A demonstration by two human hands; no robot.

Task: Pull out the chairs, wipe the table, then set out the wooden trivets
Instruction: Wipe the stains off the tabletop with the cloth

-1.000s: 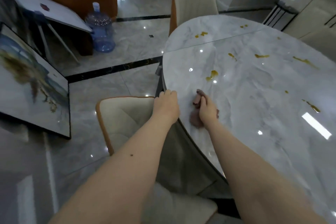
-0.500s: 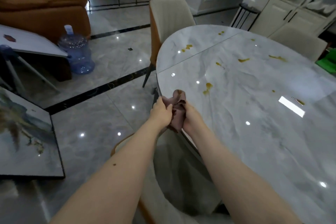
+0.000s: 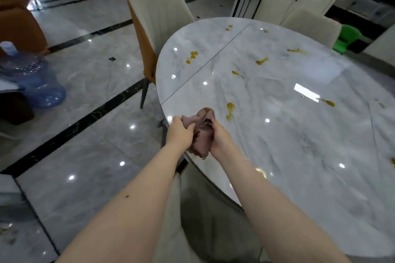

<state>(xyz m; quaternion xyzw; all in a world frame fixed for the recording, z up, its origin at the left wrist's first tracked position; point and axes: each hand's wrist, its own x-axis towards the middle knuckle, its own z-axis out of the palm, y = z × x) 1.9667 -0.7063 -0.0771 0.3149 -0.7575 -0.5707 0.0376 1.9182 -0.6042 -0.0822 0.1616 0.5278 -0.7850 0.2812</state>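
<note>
Gripping a bunched mauve cloth (image 3: 203, 132) from the left side with the left hand (image 3: 180, 134), fingers curling round its upper folds. Clasping the same cloth from the right with the right hand (image 3: 221, 142), fingers wrapping into the fabric; thumb position hard to make out. Hanging between the two hands, just above the near-left edge of the marble tabletop (image 3: 299, 134), with its lower end drooping past the rim.

Lying just beyond the cloth on the tabletop, a yellow-brown spill (image 3: 229, 110). Spreading farther out, more such stains: a cluster (image 3: 192, 55) near the far-left rim, a streak (image 3: 261, 61) toward the middle, another (image 3: 327, 102) to the right beside a bright light reflection. Running diagonally across the tabletop, a thin dark seam (image 3: 205, 66).

Standing at the far-left rim, a cream chair with an orange back (image 3: 154, 17), seat tucked partly under. Showing at the far side, another cream chair (image 3: 310, 25), with a green plastic stool (image 3: 347, 37) beside it. Sitting directly below the arms, a third cream chair (image 3: 203, 220), possibly drawn back from the tabletop, though blurred.

Resting on the glossy tiled floor (image 3: 96, 145) at left, a blue water jug (image 3: 36, 81), near an orange sofa (image 3: 17, 25).
</note>
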